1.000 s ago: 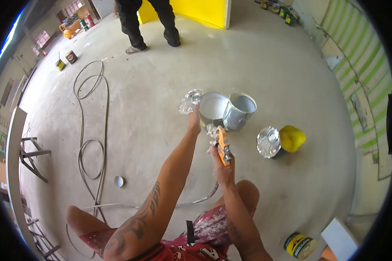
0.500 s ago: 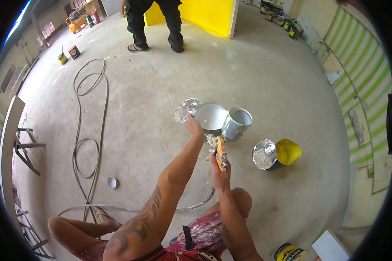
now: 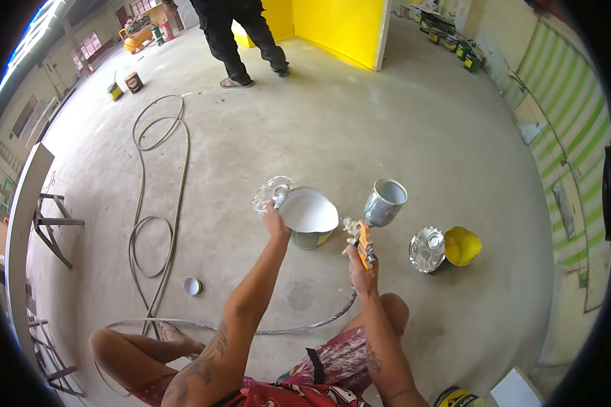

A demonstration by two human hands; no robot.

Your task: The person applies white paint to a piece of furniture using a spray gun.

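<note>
My left hand [image 3: 274, 220] is closed at the edge of the crumpled silver lid [image 3: 273, 192], which is bent back from a paint can [image 3: 312, 240] of white paint. Its fingers are right by the can's rim. In my right hand [image 3: 364, 271] is a spray gun [image 3: 366, 244] with an orange body, held by its handle. The gun's metal cup [image 3: 383, 209] points up, open at the top, its inside greyish white. A paint-smeared hose [image 3: 312, 324] runs from below the gun toward the left. Between can and cup shows a gap of floor.
A can of yellow paint [image 3: 463, 247] with a peeled-back silver lid stands at the right. A small round lid [image 3: 193, 286] and a coiled hose [image 3: 140, 197] lie on the left floor. Ahead, a person in black trousers [image 3: 231, 41] stands by a yellow panel [image 3: 339, 30].
The spray gun and its cup have moved right, away from the white paint can. My left hand and the can have come nearer and left. The camera view has shifted slightly.
</note>
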